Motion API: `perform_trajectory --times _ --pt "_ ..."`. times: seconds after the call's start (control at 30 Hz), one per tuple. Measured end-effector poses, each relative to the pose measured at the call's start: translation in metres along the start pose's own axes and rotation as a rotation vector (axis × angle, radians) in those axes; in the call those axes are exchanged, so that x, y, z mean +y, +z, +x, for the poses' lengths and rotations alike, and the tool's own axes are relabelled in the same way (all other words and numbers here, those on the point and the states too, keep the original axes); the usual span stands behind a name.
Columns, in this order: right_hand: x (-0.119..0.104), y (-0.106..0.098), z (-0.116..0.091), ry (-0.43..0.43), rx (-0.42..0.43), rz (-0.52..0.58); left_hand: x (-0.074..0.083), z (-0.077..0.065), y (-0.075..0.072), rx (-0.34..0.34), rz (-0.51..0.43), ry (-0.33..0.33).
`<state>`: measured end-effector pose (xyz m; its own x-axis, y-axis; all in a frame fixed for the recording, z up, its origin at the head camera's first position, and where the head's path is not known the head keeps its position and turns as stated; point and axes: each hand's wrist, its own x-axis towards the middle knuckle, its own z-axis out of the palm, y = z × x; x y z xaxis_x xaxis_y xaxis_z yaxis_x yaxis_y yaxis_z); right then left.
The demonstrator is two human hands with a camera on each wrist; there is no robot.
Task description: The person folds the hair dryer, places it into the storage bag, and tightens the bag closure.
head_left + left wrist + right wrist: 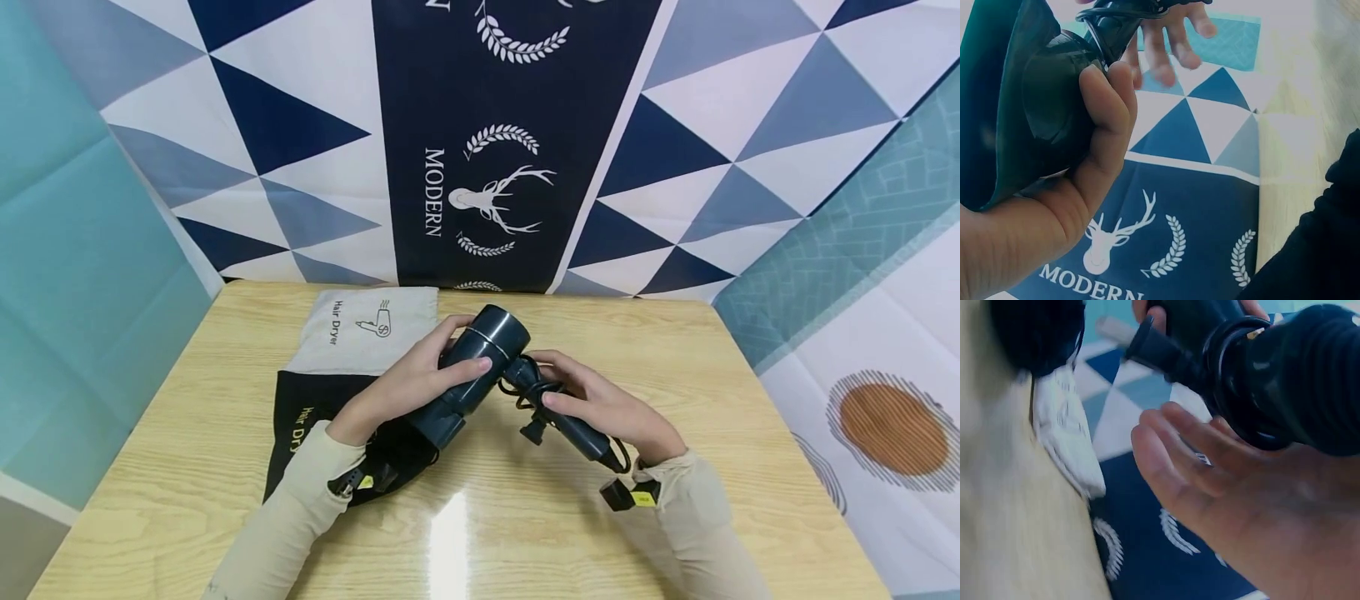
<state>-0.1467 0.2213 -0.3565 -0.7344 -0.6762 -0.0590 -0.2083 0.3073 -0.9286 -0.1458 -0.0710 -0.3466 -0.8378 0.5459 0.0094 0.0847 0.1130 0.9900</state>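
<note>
Hair dryer [480, 390] over the desk [562, 533]: left hand [420, 375] grips its barrel [497, 332], right hand [607, 407] its cord-wound handle [581, 435]; two-tone pouch [322, 387] lies at left.

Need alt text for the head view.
A dark hair dryer is held above a wooden table, left hand gripping the barrel, right hand holding the cord-wrapped handle. Pale and black fabric printed "Hair Dryer" lies to the left; a geometric-patterned backdrop stands behind.
</note>
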Motion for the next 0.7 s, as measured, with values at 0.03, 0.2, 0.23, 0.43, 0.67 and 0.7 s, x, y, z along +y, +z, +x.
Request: perform_trajectory --times 0.03,0.2,0.23,0.43,0.67,0.7 --pt "0.0 0.001 0.0 0.009 -0.013 0.033 0.0 0.0 0.001 -0.002 0.001 0.006" --pt "0.0 0.005 0.003 -0.034 -0.1 0.214 0.001 -0.001 0.0 0.006 -0.005 0.02" --pt "0.0 0.006 0.003 -0.043 -0.1 0.232 0.001 -0.001 0.0 0.011 0.001 0.021" --pt "-0.002 0.009 0.005 -0.072 -0.086 0.257 0.003 -0.001 -0.003 0.043 0.039 0.029" --pt "-0.004 0.007 0.003 -0.023 -0.054 0.141 0.005 -0.004 -0.009 0.081 0.06 0.025" --pt "-0.004 0.006 0.002 -0.02 -0.052 0.125 0.005 -0.004 -0.009 0.084 0.061 0.024"
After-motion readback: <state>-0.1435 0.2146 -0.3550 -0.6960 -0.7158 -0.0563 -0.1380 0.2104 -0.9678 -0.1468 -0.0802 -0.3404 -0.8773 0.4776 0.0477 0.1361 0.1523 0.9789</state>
